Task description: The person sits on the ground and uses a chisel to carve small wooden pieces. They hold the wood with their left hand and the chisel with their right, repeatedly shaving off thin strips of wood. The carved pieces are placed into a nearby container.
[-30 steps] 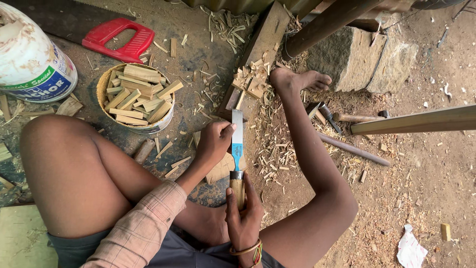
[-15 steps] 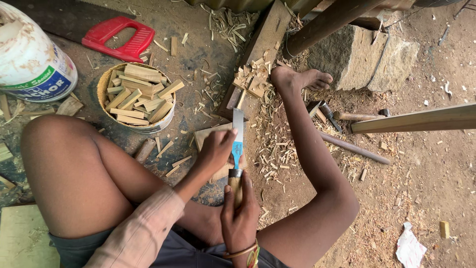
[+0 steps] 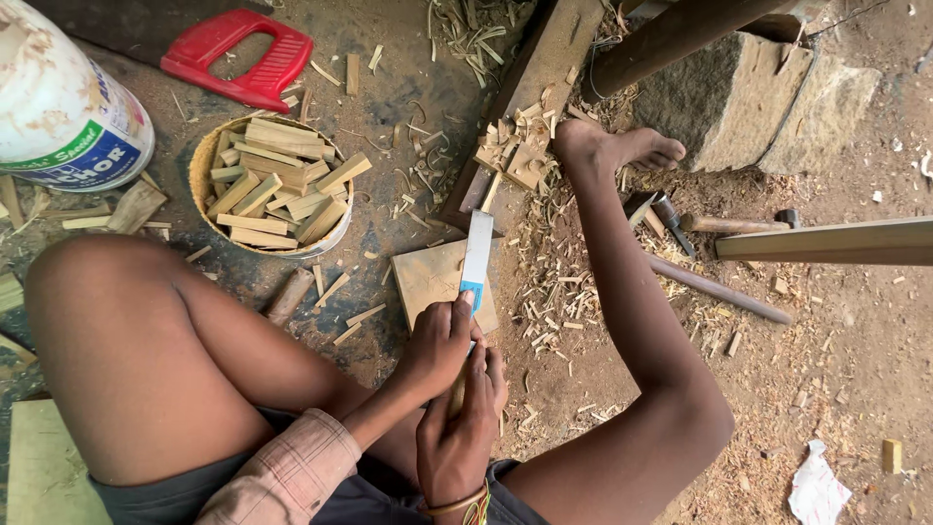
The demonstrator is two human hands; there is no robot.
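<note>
Wooden block edge under blade, both hands gripping.

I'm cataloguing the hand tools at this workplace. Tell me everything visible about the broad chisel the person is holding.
The chisel has a wide, flat, pale steel blade with a blue band near the handle end. Its wooden handle is mostly hidden in the right hand, while the left hand grips over the blade's lower end. It points away from the person, its tip reaching past the far edge of a small wooden block on the ground.
</note>
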